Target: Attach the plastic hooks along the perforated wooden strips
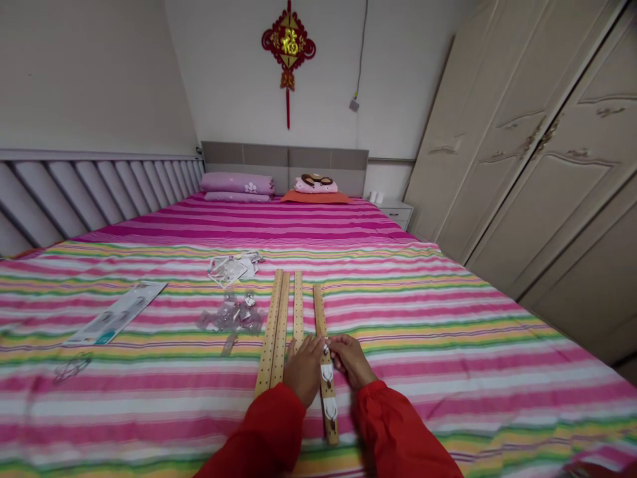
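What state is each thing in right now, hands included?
Rightmost perforated wooden strip: bearing white pieces toward its near end.
Other three perforated wooden strips: lying flat, bare where visible.
Left hand: bent, at the rightmost strip.
Right hand: bunched there, grip unclear.
Clear plastic packets: heaped.
Wardrobe doors: shut.
Nightstand drawer: shut.
Red knot ornament: hanging.

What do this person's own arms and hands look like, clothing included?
Both arms wear long, plain red fabric sleeves, creased and narrowing at the wrists, with no marking that I can see. The ungloved left hand and ungloved right hand emerge below the cuffs.
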{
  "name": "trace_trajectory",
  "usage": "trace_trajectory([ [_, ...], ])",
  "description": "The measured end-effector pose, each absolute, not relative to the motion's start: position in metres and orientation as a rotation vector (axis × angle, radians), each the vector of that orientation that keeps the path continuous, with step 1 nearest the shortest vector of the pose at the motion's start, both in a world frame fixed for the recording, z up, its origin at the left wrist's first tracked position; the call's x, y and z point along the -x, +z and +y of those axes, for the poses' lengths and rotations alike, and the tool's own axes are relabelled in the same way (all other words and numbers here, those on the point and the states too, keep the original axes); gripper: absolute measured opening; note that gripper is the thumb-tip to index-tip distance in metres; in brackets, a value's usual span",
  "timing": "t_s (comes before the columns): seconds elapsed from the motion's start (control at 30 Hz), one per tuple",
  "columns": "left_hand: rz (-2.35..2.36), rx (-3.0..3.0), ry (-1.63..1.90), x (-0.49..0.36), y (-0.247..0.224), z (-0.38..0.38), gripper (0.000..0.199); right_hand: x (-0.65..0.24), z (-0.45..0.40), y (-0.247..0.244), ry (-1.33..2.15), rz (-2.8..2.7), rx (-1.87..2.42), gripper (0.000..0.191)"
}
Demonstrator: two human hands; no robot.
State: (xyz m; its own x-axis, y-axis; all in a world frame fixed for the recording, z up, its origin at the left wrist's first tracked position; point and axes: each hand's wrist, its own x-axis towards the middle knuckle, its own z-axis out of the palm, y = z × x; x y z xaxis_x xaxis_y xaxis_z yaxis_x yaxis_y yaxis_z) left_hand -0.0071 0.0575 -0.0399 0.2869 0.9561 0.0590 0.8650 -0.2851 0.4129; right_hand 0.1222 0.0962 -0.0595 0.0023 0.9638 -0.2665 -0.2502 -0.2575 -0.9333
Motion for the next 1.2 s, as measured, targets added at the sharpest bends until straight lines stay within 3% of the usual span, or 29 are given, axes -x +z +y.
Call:
trace_trajectory([
  [0.23, 1.561, -1.963, 0.996, 0.057, -0.023, 0.068, 0.041, -0.124, 0.093, -0.061, 1.49, -0.917, 1.179, 0.037],
  [0.3, 1.78, -1.811, 1.24, 0.091, -0.014, 0.076, 0.03, -0.124, 0.094, -0.063, 1.5, -0.922, 1.17, 0.039],
  [0.4, 2.002, -1.724, 1.307, 0.139, 0.0, 0.088, 0.027, -0.124, 0.094, -0.066, 1.486, -0.925, 1.152, 0.039],
  [0.53, 2.536, -1.658, 0.928, 0.172, 0.011, 0.1, 0.029, -0.123, 0.094, -0.065, 1.469, -0.935, 1.162, 0.041],
  [0.67, 2.638, -1.741, 0.675, 0.176, 0.01, 0.11, 0.033, -0.122, 0.094, -0.064, 1.488, -0.901, 1.145, 0.04],
  [0.83, 2.614, -1.756, 0.66, 0.179, 0.005, 0.114, 0.029, -0.123, 0.095, -0.064, 1.478, -0.868, 1.122, 0.04],
  [1.0, 2.427, -1.42, 1.138, 0.19, 0.009, 0.107, 0.023, -0.124, 0.095, -0.065, 1.485, -0.865, 1.105, 0.041],
  [1.2, 1.78, -0.697, 1.567, 0.197, 0.017, 0.107, 0.013, -0.123, 0.093, -0.063, 1.484, -0.893, 1.112, 0.04],
])
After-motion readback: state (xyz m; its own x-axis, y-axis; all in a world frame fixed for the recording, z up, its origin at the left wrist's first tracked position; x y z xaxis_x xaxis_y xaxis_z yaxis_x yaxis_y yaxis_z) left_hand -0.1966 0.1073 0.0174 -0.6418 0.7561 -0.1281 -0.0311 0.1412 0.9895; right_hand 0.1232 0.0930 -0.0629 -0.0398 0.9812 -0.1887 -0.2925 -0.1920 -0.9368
